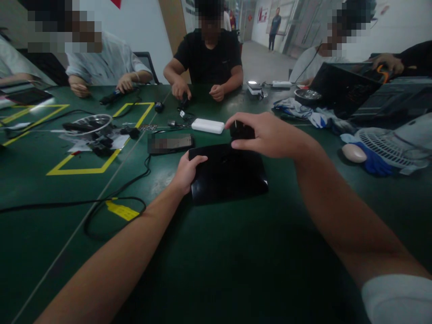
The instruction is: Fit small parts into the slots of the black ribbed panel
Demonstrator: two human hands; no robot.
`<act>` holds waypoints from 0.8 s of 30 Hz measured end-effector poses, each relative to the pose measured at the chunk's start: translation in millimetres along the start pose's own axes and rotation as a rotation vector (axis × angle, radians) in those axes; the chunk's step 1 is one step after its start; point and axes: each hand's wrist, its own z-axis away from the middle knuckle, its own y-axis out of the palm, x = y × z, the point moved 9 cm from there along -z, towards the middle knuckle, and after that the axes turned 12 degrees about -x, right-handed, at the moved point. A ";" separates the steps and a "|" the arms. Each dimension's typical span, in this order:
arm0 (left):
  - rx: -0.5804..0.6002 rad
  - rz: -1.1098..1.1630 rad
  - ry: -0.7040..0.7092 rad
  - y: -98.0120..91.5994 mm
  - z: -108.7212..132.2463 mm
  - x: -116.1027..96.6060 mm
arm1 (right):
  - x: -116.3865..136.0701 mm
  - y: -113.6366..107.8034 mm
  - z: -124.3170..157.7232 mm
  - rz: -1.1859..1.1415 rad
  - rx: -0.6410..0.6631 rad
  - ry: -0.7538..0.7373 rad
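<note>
White fan (388, 145) beside blue glove (375, 163)

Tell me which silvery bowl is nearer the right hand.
The right-side bowl, beside the crumpled gloves, is nearer the right hand; the other bowl, holding dark items, stands across to the left.

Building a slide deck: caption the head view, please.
Left hand grips a glossy black panel; right hand holds a small black object near its far edge, green table below.
</note>
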 end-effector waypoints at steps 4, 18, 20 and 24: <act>0.007 -0.002 -0.001 1.1 1.2 -0.9 | 0.5 15.9 3.5 0.092 0.134 -0.033; -0.022 -0.048 -0.023 -0.9 -0.9 0.9 | 8.4 41.6 3.3 0.186 0.172 -0.062; -0.018 -0.058 -0.026 -0.4 -0.5 0.7 | 8.2 42.5 3.6 0.210 0.174 -0.053; -0.018 -0.082 -0.026 -0.1 0.6 -0.7 | 8.5 45.0 2.5 0.218 0.161 -0.046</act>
